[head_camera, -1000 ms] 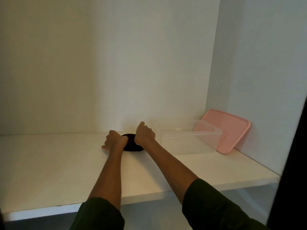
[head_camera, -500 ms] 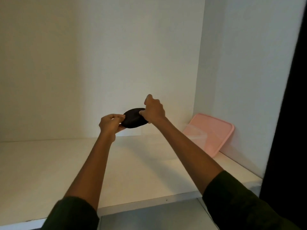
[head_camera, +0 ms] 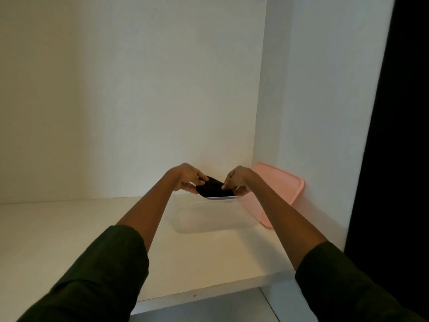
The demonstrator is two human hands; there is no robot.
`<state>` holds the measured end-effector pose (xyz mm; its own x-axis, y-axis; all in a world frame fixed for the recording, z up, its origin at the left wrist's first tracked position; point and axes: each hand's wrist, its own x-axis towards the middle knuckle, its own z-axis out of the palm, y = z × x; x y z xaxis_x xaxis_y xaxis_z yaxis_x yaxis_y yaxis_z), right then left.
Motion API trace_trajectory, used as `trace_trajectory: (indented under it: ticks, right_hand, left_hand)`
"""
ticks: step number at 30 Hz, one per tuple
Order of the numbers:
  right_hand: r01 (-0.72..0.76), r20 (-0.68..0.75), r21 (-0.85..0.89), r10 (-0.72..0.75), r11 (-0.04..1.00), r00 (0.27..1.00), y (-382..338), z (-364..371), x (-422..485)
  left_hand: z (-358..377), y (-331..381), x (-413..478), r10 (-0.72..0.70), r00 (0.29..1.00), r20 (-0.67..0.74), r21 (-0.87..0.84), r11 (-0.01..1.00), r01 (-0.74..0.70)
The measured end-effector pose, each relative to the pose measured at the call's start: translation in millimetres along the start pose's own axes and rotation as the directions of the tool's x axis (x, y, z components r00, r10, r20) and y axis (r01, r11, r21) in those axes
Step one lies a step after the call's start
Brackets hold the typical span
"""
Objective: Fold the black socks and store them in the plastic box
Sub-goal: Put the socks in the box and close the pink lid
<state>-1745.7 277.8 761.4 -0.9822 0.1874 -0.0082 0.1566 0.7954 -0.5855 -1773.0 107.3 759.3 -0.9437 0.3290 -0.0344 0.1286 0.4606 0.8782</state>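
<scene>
Both hands held the folded black socks [head_camera: 214,188] as one compact bundle, the left hand [head_camera: 185,178] pinching its left end, the right hand [head_camera: 239,180] pinching its right end, fingers closed on the fabric at both sides.

Change noted: a second earlier the bundle lay on the shelf [head_camera: 69,228] under both hands, to the left of the plastic box [head_camera: 213,219]. Half a second earlier it was lifted clear, held in the air in front of the back wall. At this moment it had been carried to the right and sat low over the far end of the box, just above or at its rear rim; contact with the rim could not be told through the clear plastic.

The box stood open on the shelf, apparently with nothing in it. Pink lid [head_camera: 281,189] leaned against the right side wall, just behind the box.

Reading: folding looked finished; the step in hand was placement. What remained, by judgement, was lowering the bundle inside and letting go. Risk: the fold springing loose on release.
</scene>
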Motion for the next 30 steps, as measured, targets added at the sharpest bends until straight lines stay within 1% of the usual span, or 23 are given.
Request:
trace_trajectory:
  ticks: [2, 5, 6, 9, 10, 13, 15, 17, 18, 21, 23, 25, 27, 30]
  right_hand:
    - [0.009, 0.051, -0.043, -0.006, 0.999, 0.999, 9, 2, 7]
    - [0.01, 0.08, -0.129, 0.001, 0.992, 0.997, 15, 6, 20]
    - [0.007, 0.09, -0.169, 0.008, 0.986, 0.996, 16, 8, 24]
    - [0.02, 0.186, -0.35, 0.048, 0.937, 0.981, 16, 13, 30]
    - [0.02, 0.186, -0.377, 0.054, 0.926, 0.981, 16, 14, 30]
    - [0.033, 0.157, -0.415, 0.036, 0.909, 0.987, 18, 18, 33]
    - [0.051, 0.164, -0.428, 0.023, 0.902, 0.986, 19, 20, 34]
    - [0.056, 0.168, -0.407, 0.014, 0.912, 0.986, 20, 21, 34]
    - [0.059, 0.16, -0.395, 0.005, 0.917, 0.987, 20, 21, 34]
    - [0.047, 0.116, -0.301, -0.013, 0.952, 0.993, 21, 19, 31]
    - [0.037, 0.06, -0.211, -0.024, 0.977, 0.998, 21, 16, 27]
    - [0.048, 0.0, -0.182, -0.049, 0.982, 0.999, 20, 7, 25]
    - [0.056, -0.137, -0.117, -0.072, 0.992, 0.988, 19, -8, 21]
    - [0.051, -0.344, -0.071, -0.072, 0.996, 0.936, 19, -35, 7]
  left_hand:
    - [7, -4, 7, -0.029, 0.999, 0.03, 0.056, 0.998, 0.028]
    - [13, -7, 16, -0.077, 0.994, 0.076, 0.2, 0.978, 0.06]
    - [14, -8, 19, -0.094, 0.992, 0.085, 0.254, 0.965, 0.07]
    - [19, -9, 27, -0.152, 0.982, 0.114, 0.388, 0.917, 0.096]
    - [21, -11, 29, -0.173, 0.977, 0.127, 0.417, 0.903, 0.106]
    - [26, -14, 32, -0.218, 0.965, 0.145, 0.523, 0.845, 0.113]
    - [28, -14, 29, -0.27, 0.944, 0.191, 0.596, 0.796, 0.107]
    - [27, -14, 27, -0.306, 0.927, 0.215, 0.601, 0.79, 0.121]
    - [26, -13, 27, -0.298, 0.931, 0.21, 0.609, 0.785, 0.114]
    - [26, -13, 26, -0.274, 0.944, 0.185, 0.637, 0.764, 0.097]
    - [26, -13, 26, -0.261, 0.948, 0.184, 0.609, 0.787, 0.098]
    - [23, -11, 26, -0.196, 0.969, 0.149, 0.554, 0.828, 0.082]
    - [17, -8, 24, -0.082, 0.996, 0.047, 0.513, 0.857, 0.047]
    - [12, -4, 18, 0.074, 0.996, -0.055, 0.489, 0.871, -0.038]
